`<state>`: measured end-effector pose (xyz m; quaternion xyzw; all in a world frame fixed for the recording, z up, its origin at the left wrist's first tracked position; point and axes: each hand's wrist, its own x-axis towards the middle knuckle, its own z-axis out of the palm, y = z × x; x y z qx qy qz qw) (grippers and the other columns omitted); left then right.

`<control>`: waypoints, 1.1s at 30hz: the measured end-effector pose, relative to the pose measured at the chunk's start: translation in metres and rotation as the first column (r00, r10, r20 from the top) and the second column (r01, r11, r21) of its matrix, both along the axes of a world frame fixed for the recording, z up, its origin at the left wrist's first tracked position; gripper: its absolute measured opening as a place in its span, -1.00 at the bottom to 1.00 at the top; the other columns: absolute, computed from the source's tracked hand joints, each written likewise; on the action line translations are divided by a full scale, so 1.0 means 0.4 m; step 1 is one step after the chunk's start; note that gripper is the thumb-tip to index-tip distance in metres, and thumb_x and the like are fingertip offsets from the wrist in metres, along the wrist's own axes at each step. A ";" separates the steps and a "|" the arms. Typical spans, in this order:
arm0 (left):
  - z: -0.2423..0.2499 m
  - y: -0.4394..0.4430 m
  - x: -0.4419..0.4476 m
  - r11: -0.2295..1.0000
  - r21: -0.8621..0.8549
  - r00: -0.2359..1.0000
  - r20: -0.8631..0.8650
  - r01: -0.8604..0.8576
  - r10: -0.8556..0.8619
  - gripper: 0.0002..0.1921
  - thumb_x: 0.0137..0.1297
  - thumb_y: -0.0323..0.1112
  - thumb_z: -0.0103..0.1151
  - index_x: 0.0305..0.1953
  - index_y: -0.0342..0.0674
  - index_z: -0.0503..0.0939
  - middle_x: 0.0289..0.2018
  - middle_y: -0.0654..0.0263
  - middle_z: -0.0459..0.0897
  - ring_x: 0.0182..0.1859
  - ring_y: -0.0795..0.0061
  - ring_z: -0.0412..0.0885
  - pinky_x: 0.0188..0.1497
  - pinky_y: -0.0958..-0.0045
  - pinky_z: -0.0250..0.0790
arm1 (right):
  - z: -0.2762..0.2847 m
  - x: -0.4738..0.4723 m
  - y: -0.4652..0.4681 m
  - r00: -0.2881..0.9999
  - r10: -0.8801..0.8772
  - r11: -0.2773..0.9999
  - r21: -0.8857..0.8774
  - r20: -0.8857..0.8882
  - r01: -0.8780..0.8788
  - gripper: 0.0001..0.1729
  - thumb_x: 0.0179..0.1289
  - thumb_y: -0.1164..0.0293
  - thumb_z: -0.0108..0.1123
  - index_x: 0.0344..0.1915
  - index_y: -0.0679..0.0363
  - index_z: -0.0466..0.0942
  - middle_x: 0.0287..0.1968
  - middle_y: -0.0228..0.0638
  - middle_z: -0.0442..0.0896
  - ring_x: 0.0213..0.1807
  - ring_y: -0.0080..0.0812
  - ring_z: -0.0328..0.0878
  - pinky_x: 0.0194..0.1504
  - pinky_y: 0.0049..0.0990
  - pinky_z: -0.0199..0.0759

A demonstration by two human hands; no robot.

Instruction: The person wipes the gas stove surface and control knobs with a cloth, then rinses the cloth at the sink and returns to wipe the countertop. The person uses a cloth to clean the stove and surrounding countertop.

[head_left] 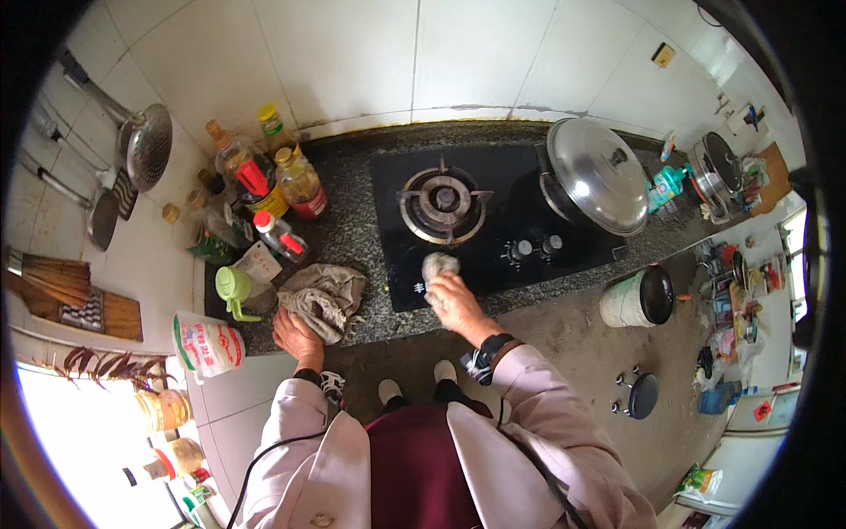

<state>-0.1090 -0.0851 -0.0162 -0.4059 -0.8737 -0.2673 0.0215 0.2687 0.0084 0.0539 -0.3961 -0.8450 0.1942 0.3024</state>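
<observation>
My right hand (455, 305) grips a crumpled greyish scrubbing pad or cloth (440, 266) against the black glass of the gas stove (492, 264), just in front of the left burner (445, 197). At the left, my left hand (297, 338) rests at the edge of a bunched brown-grey rag (324, 297) on the granite counter (357, 231); its fingertips touch the rag, and whether they grip it is unclear. Two control knobs (523, 248) sit to the right of my right hand.
A large lidded pan (598, 175) covers the right burner. Sauce bottles (301, 182), a red-capped bottle (281, 237) and a green-lidded jug (233, 284) crowd the left end. Ladles (149, 147) hang on the left wall. A bucket (624, 301) and a stool (642, 395) stand on the floor.
</observation>
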 end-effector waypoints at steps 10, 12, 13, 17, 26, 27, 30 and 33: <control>0.019 -0.002 0.017 1.000 -0.013 0.999 -0.037 -0.017 0.017 -0.46 0.59 -0.01 -0.39 0.38 -0.14 0.36 0.36 0.18 0.42 0.45 0.16 0.26 0.48 0.06 -0.04 | -0.013 0.177 0.196 0.738 -0.572 0.789 -0.005 0.357 0.614 -0.46 0.26 0.27 0.27 0.17 0.35 0.53 0.44 0.19 0.24 0.48 0.23 0.13 0.51 -0.04 0.02; 0.020 -0.002 0.016 1.000 0.012 0.999 -0.038 0.004 -0.003 -0.45 0.59 -0.01 -0.41 0.40 -0.12 0.35 0.36 0.18 0.41 0.45 0.17 0.25 0.48 0.06 -0.04 | -0.033 0.140 0.183 0.767 -0.593 0.803 0.103 0.244 0.587 -0.52 0.20 0.31 0.28 0.07 0.35 0.58 0.34 0.13 0.37 0.40 0.21 0.24 0.45 -0.03 0.11; 0.020 -0.003 0.016 1.000 -0.007 0.999 -0.039 0.004 -0.004 -0.45 0.60 0.00 -0.41 0.40 -0.12 0.34 0.36 0.18 0.41 0.45 0.17 0.25 0.48 0.06 -0.04 | -0.036 0.117 0.161 0.807 -0.565 0.825 0.095 0.174 0.557 -0.59 0.12 0.40 0.32 -0.01 0.31 0.61 0.24 0.05 0.48 0.31 0.17 0.35 0.38 -0.03 0.23; 0.013 -0.002 0.012 1.000 -0.019 1.000 -0.030 -0.008 0.007 -0.44 0.59 0.01 -0.41 0.40 -0.13 0.35 0.35 0.17 0.42 0.45 0.18 0.25 0.49 0.08 -0.06 | -0.023 0.029 0.026 0.997 -0.041 0.999 -0.008 -0.065 0.040 -0.65 -0.09 0.61 0.30 -0.20 0.18 0.62 -0.08 -0.26 0.61 0.01 -0.03 0.51 0.05 -0.12 0.46; -0.003 -0.002 0.008 1.000 -0.010 0.998 -0.064 -0.009 0.009 -0.45 0.58 -0.01 -0.38 0.36 -0.19 0.38 0.35 0.15 0.43 0.45 0.12 0.26 0.49 0.05 -0.05 | -0.016 0.052 0.076 0.867 -0.489 0.861 0.219 0.101 0.460 -0.39 -0.08 0.57 0.36 0.09 0.24 0.53 0.31 0.10 0.37 0.28 0.17 0.39 0.22 -0.04 0.39; -0.002 -0.003 0.010 1.000 0.001 0.998 -0.059 -0.006 0.006 -0.45 0.58 -0.01 -0.38 0.36 -0.19 0.38 0.35 0.14 0.43 0.45 0.12 0.26 0.49 0.05 -0.05 | -0.025 0.017 0.081 0.881 -0.453 0.892 0.093 0.138 0.443 -0.38 -0.07 0.54 0.37 0.11 0.29 0.51 0.32 0.15 0.35 0.33 0.20 0.35 0.30 0.02 0.31; 0.006 -0.003 0.014 1.000 -0.028 0.997 -0.082 -0.012 0.010 -0.45 0.58 -0.02 -0.38 0.36 -0.20 0.38 0.35 0.14 0.43 0.45 0.13 0.26 0.48 0.05 -0.05 | -0.042 -0.084 0.093 0.904 -0.411 0.912 0.074 0.121 0.404 -0.40 -0.05 0.52 0.38 0.09 0.33 0.54 0.34 0.21 0.31 0.36 0.26 0.29 0.40 0.00 0.21; 0.012 -0.001 0.016 1.000 -0.014 0.997 -0.076 -0.003 0.002 -0.45 0.58 -0.02 -0.38 0.35 -0.21 0.38 0.36 0.14 0.42 0.45 0.13 0.26 0.48 0.05 -0.05 | -0.031 -0.124 0.091 0.877 -0.462 0.886 0.101 0.132 0.451 -0.44 -0.05 0.52 0.36 0.06 0.34 0.55 0.31 0.18 0.33 0.35 0.24 0.29 0.39 -0.03 0.21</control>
